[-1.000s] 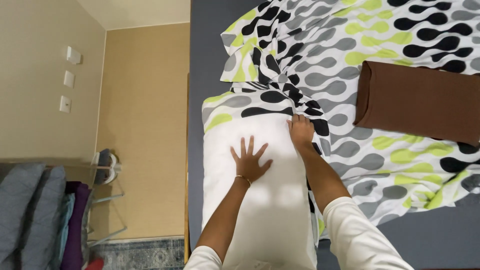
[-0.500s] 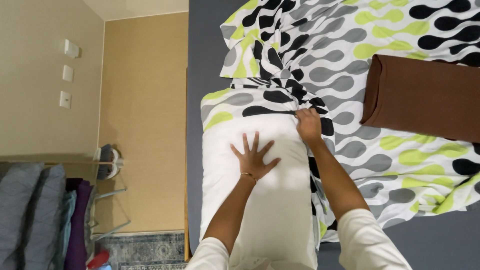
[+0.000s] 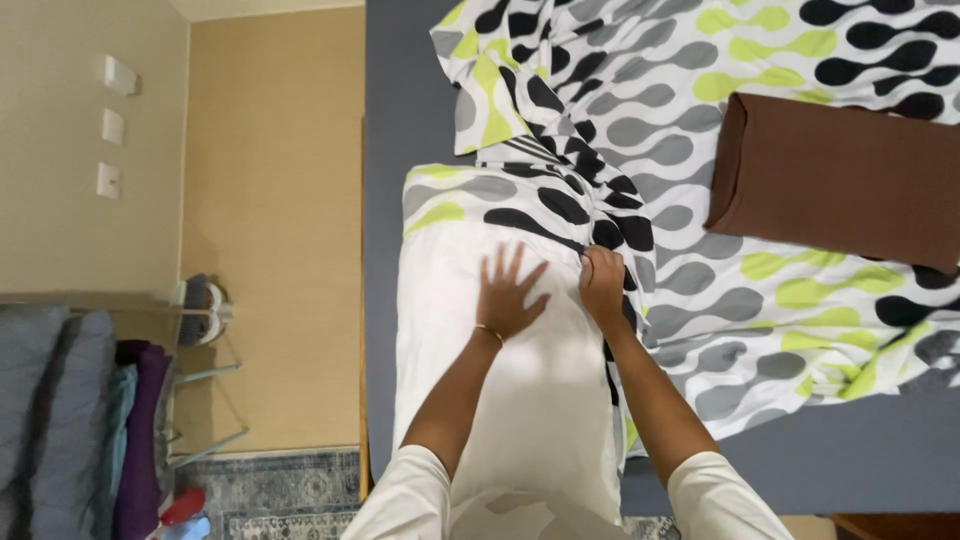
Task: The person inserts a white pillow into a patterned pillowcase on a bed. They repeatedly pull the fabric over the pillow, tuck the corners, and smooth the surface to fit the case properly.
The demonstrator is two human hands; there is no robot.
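Both hands work the white pillow (image 3: 500, 400) near the bed's (image 3: 400, 120) left edge: left hand (image 3: 510, 292) pressing flat, fingers spread, right hand (image 3: 602, 283) clenched on the patterned pillowcase (image 3: 520, 200) hem, which now sits slightly lower, covering more pillow than a second ago.

A brown pillow (image 3: 850, 180) lies on a patterned bedspread (image 3: 780, 290) of black, grey and green blobs, spread over a grey bed sheet (image 3: 400, 150). Beyond the bed is a tan wall (image 3: 270, 200) with three white switches (image 3: 110, 125). Grey and purple clothes (image 3: 90, 420) hang beside a patterned rug (image 3: 290, 490).
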